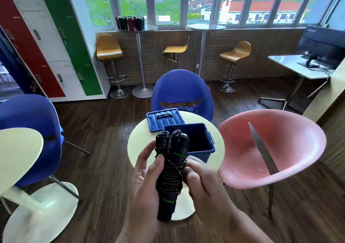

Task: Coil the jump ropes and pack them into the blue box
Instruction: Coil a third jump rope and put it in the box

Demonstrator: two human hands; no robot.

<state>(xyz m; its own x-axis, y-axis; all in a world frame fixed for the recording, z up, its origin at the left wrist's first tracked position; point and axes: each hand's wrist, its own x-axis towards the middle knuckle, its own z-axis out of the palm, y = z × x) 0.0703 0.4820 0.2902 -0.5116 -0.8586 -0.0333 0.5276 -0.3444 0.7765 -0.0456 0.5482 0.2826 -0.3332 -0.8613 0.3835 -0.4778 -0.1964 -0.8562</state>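
Round pale desk under the blue box, box open on top. Blue lid flat just behind the box. In front of the box: left hand wrapped around the jump rope, black handles upright together, cord wound round them; right hand with fingers curled on the cord.

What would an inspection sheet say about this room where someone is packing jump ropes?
Surface: round table, bearing box and lid.
Job's things: blue box open, upright; lid flat behind it; jump rope, cord wound round its handles.
Clutter: thin cords on the blue chair.
Grippers: left hand grips the rope; right hand pinches its cord.
Cables: monitor cable on the far desk.
Surroundings: pink chair, lockers, bar stools.
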